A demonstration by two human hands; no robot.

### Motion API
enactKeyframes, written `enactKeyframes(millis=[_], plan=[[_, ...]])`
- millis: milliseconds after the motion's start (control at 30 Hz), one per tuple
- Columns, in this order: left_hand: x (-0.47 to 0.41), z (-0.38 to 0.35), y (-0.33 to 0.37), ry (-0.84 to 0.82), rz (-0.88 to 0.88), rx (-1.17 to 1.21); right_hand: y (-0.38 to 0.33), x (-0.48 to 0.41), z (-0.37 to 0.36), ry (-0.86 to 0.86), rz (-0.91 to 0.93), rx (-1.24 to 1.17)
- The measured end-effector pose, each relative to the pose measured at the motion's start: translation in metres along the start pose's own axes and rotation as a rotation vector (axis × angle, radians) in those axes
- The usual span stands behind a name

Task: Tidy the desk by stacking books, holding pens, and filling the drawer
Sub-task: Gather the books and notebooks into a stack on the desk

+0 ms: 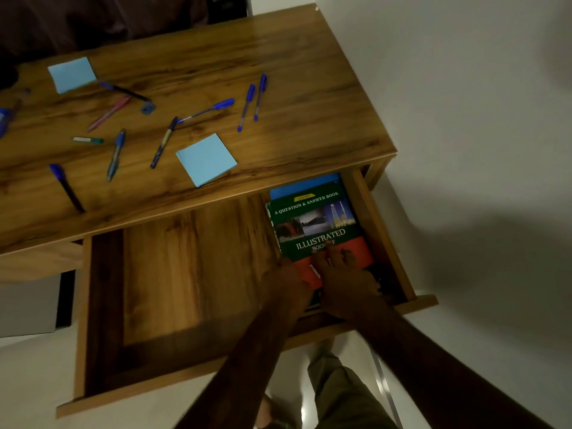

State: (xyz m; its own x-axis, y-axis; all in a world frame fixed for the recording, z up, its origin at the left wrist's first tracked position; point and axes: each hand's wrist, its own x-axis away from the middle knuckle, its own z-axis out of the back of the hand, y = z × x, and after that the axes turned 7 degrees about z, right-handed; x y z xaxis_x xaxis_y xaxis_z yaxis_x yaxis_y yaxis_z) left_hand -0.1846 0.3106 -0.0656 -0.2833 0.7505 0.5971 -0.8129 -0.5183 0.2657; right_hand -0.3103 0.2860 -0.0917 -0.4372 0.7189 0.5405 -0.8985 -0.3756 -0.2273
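Note:
The wooden desk's drawer (185,274) stands pulled out. At its right end lies a stack of books; the top one is a green and red illustrated book (315,224) over a blue book (303,184). My right hand (343,280) rests on the top cover with fingers spread flat. My left hand (286,286) touches the stack's near left corner; its fingers are partly hidden. Several pens (204,111) lie scattered on the desk top (309,103).
Two blue sticky-note pads (205,159) (72,74) lie on the desk top among the pens. A small sharpener (148,108) sits near a black pen. White walls flank the desk at right. My leg and foot show below the drawer.

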Motion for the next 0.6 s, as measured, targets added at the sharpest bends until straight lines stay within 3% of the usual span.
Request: enactKeyframes(millis=[100, 167, 400, 600], plan=[[-0.004, -0.009, -0.005, 0.091, -0.191, -0.193, 0.002, -0.001, -0.003, -0.003, 0.014, -0.025], [-0.002, -0.012, -0.009, 0.049, -0.291, -0.215, 0.005, 0.002, -0.004, 0.014, 0.043, -0.043], [0.006, -0.007, -0.038, -0.052, -0.384, -0.181, 0.005, 0.024, 0.001, -0.004, 0.102, -0.153], [0.037, -0.004, -0.086, -0.114, -0.465, -0.084, -0.017, 0.059, -0.008, -0.076, 0.291, -0.252]])
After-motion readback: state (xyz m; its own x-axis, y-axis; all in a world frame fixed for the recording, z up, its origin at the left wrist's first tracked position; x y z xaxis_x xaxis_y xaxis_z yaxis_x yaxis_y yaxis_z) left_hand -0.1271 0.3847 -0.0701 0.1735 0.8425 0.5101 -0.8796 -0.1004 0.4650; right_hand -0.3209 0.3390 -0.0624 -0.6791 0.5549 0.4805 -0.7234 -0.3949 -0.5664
